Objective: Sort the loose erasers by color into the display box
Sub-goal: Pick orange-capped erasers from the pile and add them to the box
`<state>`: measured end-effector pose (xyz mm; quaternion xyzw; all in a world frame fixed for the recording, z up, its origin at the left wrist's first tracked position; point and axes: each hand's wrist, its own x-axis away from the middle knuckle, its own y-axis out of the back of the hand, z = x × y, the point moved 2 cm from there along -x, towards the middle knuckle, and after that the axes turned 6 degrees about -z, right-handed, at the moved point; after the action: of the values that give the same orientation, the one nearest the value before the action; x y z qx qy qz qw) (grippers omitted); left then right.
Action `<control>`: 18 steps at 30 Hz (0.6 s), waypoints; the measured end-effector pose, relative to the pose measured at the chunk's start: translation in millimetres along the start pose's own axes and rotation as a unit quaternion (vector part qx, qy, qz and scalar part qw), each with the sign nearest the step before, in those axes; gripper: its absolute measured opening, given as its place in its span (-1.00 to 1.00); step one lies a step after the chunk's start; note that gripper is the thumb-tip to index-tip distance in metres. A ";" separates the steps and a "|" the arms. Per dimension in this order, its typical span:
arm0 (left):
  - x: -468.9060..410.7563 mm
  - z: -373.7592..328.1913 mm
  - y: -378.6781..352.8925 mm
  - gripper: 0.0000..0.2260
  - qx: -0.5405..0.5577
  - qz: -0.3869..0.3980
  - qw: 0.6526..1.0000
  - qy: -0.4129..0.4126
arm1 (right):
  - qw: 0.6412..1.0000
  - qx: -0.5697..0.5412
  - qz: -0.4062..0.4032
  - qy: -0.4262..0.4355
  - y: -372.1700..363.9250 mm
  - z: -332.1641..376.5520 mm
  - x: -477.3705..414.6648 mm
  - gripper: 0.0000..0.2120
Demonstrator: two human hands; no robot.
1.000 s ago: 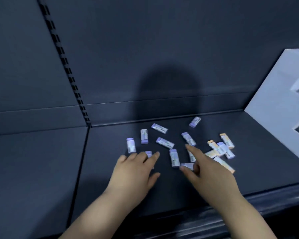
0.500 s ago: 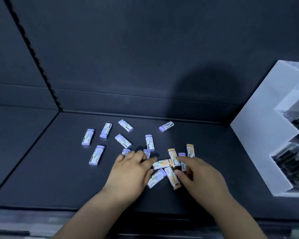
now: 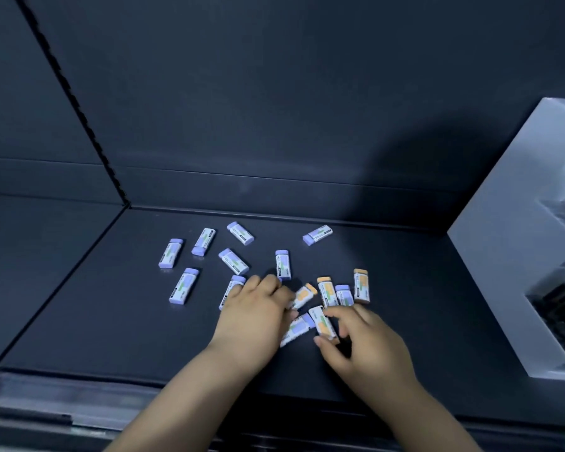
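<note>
The erasers are small flat blocks in white paper sleeves, each with a coloured end poking out and a pastel patch on the sleeve. They lie loose on a dark shelf (image 3: 111,321). The purple erasers (image 3: 171,252) are scattered across the left and middle of the shelf at various angles, most of them apart from each other. The orange erasers (image 3: 361,285) are bunched towards the right, and one purple-capped piece (image 3: 344,295) is wedged in among them. Each sleeve has a dark strip of print along one edge and a greenish block, but the lettering is too small and blurred to read, so no brand can be made out. The left hand (image 3: 252,318) lies palm down with its fingers loosely spread. It covers part of one purple piece, and its fingertips touch a tilted orange one (image 3: 304,295). The right hand (image 3: 372,347) pinches an orange-tipped eraser (image 3: 322,322) between curled fingers and thumb, just beside a purple eraser (image 3: 296,329) lying on the shelf between the two hands. The white display box (image 3: 490,256) stands at the right edge, well apart from the pile. It has stepped compartments, and their dark contents are too blurred to identify.
</note>
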<state>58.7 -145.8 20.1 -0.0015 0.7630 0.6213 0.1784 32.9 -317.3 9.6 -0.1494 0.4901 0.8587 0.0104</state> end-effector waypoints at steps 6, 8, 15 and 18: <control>8.3 -1.3 0.2 -0.67 -0.030 -0.022 0.999 -0.033 | 1.000 -0.010 -0.001 -0.008 0.5 -4.8 0.3 -0.77; 11.7 -0.8 2.7 -0.71 -0.025 -0.015 0.999 -0.036 | 0.999 0.007 0.031 0.010 5.5 -7.6 -1.8 -0.81; 4.7 2.5 17.2 -0.46 -0.027 0.057 0.998 -0.025 | 0.988 0.089 0.106 0.067 26.9 -8.1 -20.1 -0.72; -6.0 4.0 17.0 -0.42 -0.035 0.102 0.993 -0.038 | 0.983 0.150 0.097 0.039 34.8 -2.1 -19.5 -0.71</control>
<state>61.6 -139.5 37.2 0.0937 0.7298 0.6619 0.1433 46.4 -334.7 43.0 -0.1310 0.6255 0.7659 -0.0700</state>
